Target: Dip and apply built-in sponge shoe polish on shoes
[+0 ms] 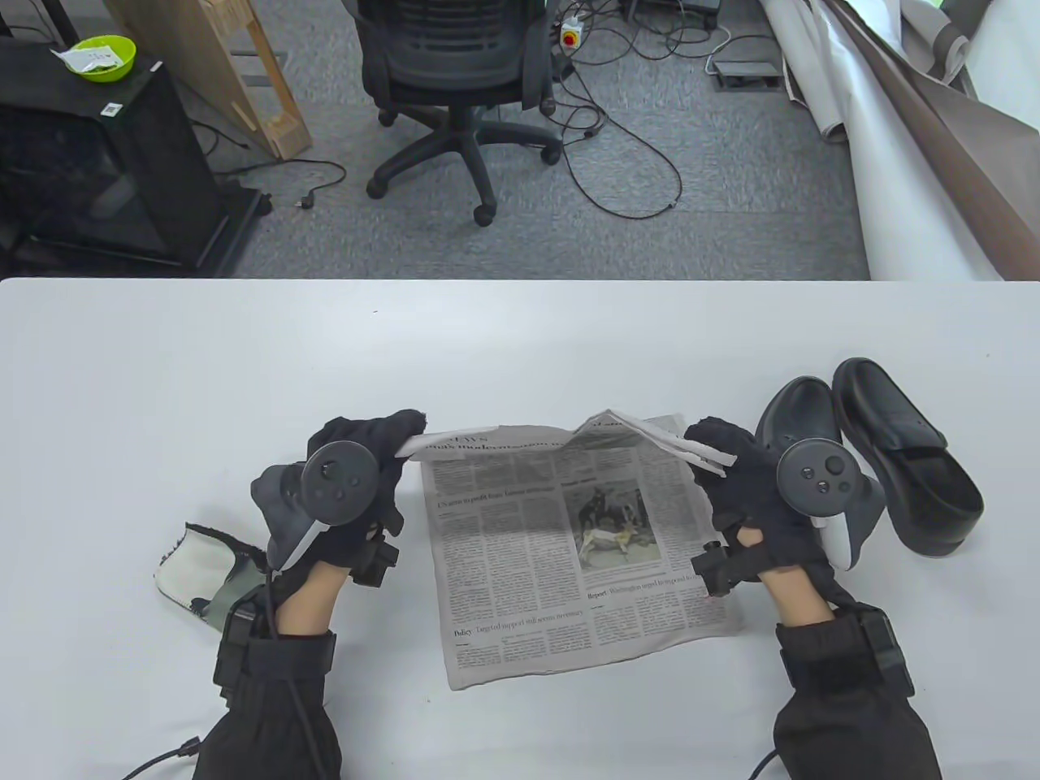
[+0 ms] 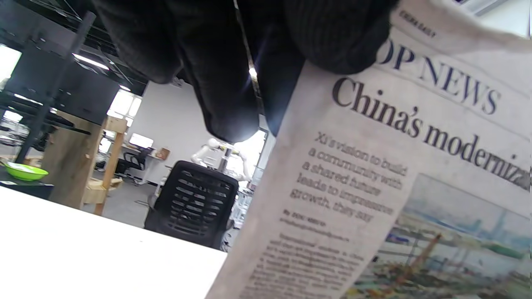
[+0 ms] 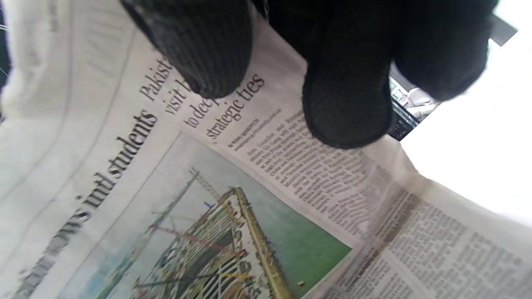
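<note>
A folded newspaper (image 1: pixel 569 552) lies on the white table (image 1: pixel 520 341), its far edge lifted. My left hand (image 1: pixel 390 443) pinches the far left corner; in the left wrist view the fingers (image 2: pixel 341 37) hold the page (image 2: pixel 374 187). My right hand (image 1: pixel 715 451) pinches the far right corner; in the right wrist view the fingertips (image 3: pixel 345 104) press on the paper (image 3: pixel 208 207). Two black shoes (image 1: pixel 902 455) lie at the right, just behind the right hand, one leaning on the other. No polish bottle is in view.
A white and grey cloth (image 1: pixel 199 573) lies on the table beside my left wrist. Beyond the table's far edge stand an office chair (image 1: pixel 451 73), a black cabinet (image 1: pixel 106 162) with a green bowl (image 1: pixel 101 57), and rolled sheets (image 1: pixel 910 138).
</note>
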Available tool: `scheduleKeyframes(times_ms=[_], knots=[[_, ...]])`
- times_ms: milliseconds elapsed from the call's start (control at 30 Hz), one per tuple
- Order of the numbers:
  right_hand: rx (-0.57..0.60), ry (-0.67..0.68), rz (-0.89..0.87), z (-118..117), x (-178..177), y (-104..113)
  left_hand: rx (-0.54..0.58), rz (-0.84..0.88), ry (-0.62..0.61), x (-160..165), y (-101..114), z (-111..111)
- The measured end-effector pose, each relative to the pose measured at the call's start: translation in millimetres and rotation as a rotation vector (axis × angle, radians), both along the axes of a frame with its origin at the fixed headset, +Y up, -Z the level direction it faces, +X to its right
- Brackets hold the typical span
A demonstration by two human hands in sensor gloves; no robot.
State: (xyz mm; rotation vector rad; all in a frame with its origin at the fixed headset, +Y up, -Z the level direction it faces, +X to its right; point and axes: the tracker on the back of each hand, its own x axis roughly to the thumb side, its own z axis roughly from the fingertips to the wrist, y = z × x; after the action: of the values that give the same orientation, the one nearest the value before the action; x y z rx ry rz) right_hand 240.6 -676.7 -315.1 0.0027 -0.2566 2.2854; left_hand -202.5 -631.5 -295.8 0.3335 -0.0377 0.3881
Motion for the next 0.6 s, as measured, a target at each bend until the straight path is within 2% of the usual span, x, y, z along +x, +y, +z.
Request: scheduleKeyframes(times_ms=[67,200,333,533,600], knots=[[-0.01,-0.009,-0.013,1,-3,2,0.011,0.024,0.039,-3,2,-2],[-0.036,-0.044,0.007,-2,-6,5,-0.009,0.045,0.051,-2,0,-7],[-0.083,-0.079,-0.035,-7,-4,6,0.023,0.055,0.06,-1,1,-6],[-0.085,-0.103,-0.012,-17,-5,19,0.037,0.067,0.084,-1,5,-5],[-0.106,-0.148,0.012,-22,-6,23,0.038,0.045,0.099,-3,3,-3]])
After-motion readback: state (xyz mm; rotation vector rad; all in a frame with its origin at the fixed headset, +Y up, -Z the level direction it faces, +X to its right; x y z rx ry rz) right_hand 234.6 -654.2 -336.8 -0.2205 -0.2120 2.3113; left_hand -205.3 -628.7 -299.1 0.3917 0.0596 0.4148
